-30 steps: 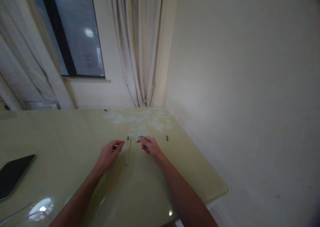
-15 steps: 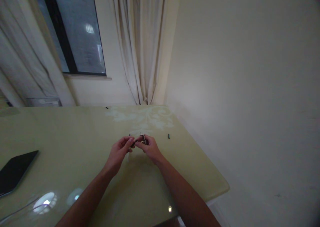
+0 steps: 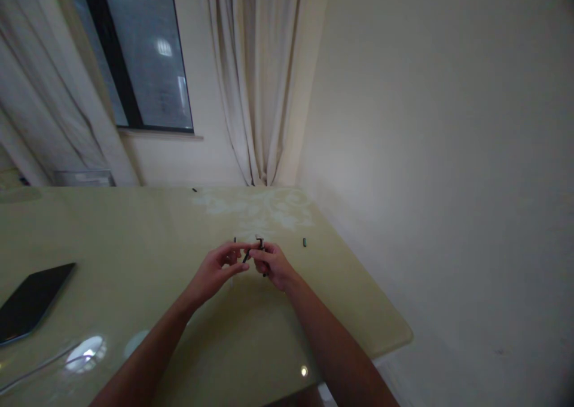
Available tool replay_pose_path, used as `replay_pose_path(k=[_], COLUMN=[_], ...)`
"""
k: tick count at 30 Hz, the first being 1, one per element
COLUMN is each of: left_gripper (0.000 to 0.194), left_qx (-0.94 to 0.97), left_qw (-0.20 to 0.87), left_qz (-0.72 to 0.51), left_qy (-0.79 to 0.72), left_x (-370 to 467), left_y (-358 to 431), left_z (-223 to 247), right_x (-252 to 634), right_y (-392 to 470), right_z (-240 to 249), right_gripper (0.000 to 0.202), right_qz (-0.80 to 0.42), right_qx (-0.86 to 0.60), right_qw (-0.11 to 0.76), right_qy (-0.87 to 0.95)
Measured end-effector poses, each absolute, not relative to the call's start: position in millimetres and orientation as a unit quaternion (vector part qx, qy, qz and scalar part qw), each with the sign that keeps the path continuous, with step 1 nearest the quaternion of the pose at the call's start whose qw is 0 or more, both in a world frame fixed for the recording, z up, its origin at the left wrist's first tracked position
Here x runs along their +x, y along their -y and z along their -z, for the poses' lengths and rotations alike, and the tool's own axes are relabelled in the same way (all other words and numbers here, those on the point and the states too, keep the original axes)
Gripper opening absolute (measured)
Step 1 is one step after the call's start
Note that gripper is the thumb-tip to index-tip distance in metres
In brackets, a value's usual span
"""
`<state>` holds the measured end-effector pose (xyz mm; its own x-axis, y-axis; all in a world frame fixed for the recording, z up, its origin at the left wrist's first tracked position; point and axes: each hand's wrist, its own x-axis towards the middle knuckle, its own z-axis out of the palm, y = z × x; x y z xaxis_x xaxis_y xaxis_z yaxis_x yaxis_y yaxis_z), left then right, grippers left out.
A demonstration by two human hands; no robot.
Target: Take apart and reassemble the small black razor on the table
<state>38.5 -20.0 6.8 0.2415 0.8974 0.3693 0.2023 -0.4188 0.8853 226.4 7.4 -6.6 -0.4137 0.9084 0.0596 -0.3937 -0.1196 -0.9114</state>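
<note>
Above the pale green table (image 3: 215, 341), both hands meet near the middle of the view. My left hand (image 3: 223, 265) pinches a small dark strip (image 3: 246, 256) between thumb and fingers, and its index finger reaches across to the other hand. My right hand (image 3: 274, 265) is closed around a small black and silver object (image 3: 260, 240), whose top sticks up above the fingers. A dark end also shows below that hand. What exactly these small parts are is too small to tell.
A small dark piece (image 3: 304, 242) lies right of the hands, another (image 3: 235, 239) just behind them, and a third (image 3: 194, 190) near the far edge. At the left are a flat black device (image 3: 33, 299) and a cable (image 3: 40, 368). A wall (image 3: 439, 174) borders the right.
My left thumb and index finger have spread further apart, and the dark strip stands steeper. The object in my right hand has turned and now sticks up higher. The view has shifted slightly.
</note>
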Motion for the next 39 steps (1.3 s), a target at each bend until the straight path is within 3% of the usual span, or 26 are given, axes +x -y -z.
replay_pose_path(k=[7, 16, 39], left_gripper=[0.034, 0.032, 0.03], left_qx=[0.75, 0.766, 0.757], left_qw=[0.192, 0.099, 0.109], left_qz=[-0.487, -0.492, -0.51], left_qy=[-0.405, -0.402, -0.394], left_x=[45, 50, 55], left_y=[27, 34, 37], left_z=[-11, -13, -14], right_x=[227, 228, 228], right_y=[-4, -5, 0], right_z=[4, 7, 2], right_gripper=[0.028, 0.029, 0.033], right_qz=[-0.674, -0.675, -0.711], right_qx=[-0.283, -0.274, -0.259], right_qw=[0.465, 0.472, 0.462], right_qy=[0.5, 0.497, 0.463])
